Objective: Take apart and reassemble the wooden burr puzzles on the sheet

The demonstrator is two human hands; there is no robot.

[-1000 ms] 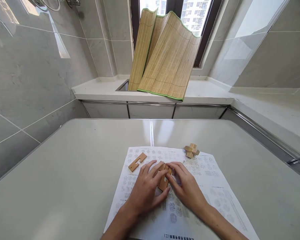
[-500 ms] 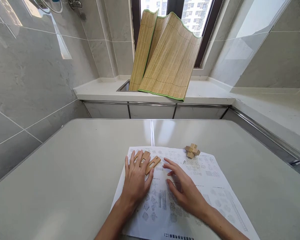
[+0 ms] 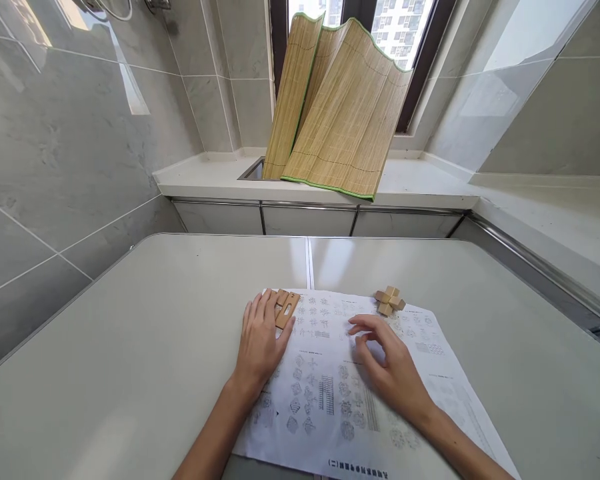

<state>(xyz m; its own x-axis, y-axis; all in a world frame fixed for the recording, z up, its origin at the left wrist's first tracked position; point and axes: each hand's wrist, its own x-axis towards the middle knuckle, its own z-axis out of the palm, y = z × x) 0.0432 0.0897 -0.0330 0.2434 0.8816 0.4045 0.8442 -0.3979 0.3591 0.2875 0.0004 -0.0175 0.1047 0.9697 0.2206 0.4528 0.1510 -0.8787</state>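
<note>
My left hand (image 3: pixel 260 343) lies with fingers stretched over several flat wooden pieces with slots (image 3: pixel 287 309) at the far left corner of the printed sheet (image 3: pixel 320 380). Its thumb lies along their near right side, and the fingers cover part of them. Over the right half of the sheet, my right hand (image 3: pixel 393 363) is half curled, with a gap between thumb and forefinger and nothing visible in it. Just beyond that hand, a cross-shaped wooden interlocking puzzle (image 3: pixel 389 301) sits at the sheet's far edge.
The pale tabletop (image 3: pixel 130 373) surrounds the sheet, with a seam running away from me. Beyond it is a white ledge (image 3: pixel 205 177) with a bamboo mat (image 3: pixel 345 113) leaning at the window. Tiled walls (image 3: pixel 80 133) stand on both sides.
My left hand has slid the slotted wooden pieces left and slightly away, bringing them closer together. My right hand has shifted right, its fingers more curled.
</note>
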